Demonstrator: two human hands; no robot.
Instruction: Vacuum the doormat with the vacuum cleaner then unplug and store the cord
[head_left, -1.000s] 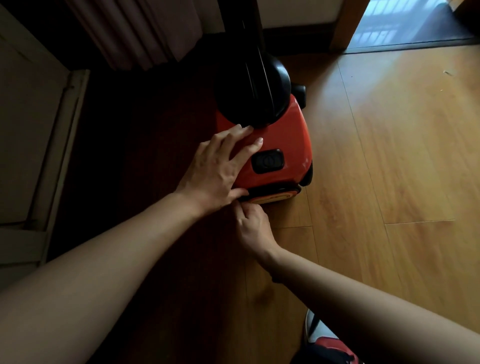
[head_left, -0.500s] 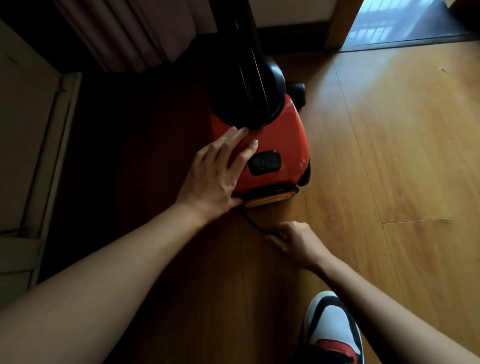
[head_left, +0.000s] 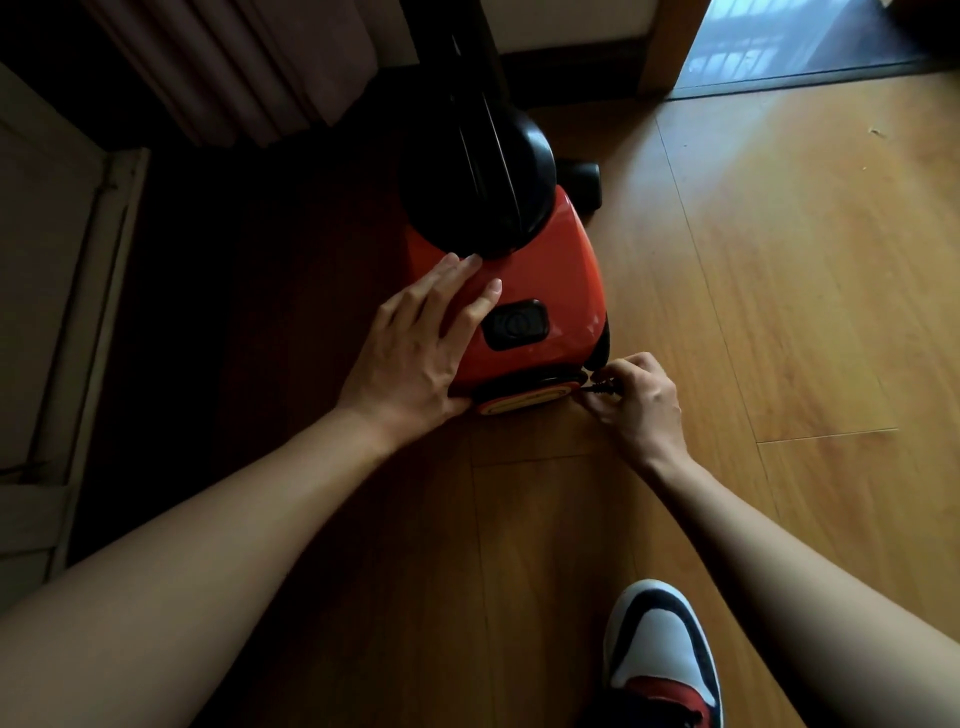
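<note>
**Cord at vac's rear corner, both hands engaged**

Red vacuum cleaner (head_left: 540, 291) is standing on the wood floor (head_left: 779, 312). Left hand (head_left: 410, 358) is pressing flat on the vac's top, just left of its power button (head_left: 517, 323), fingers straight and slightly apart. Right hand (head_left: 641, 400) is working at the vac's near-right corner, thumb & fingertips pinching a short dark bit of cord (head_left: 602, 387) beside the base. Whether the plug is there: cannot tell. A shoe (head_left: 660, 654) is resting on the near side, well apart from the vac. Curtain (head_left: 244, 67) is hanging beyond its far-left side.
</note>
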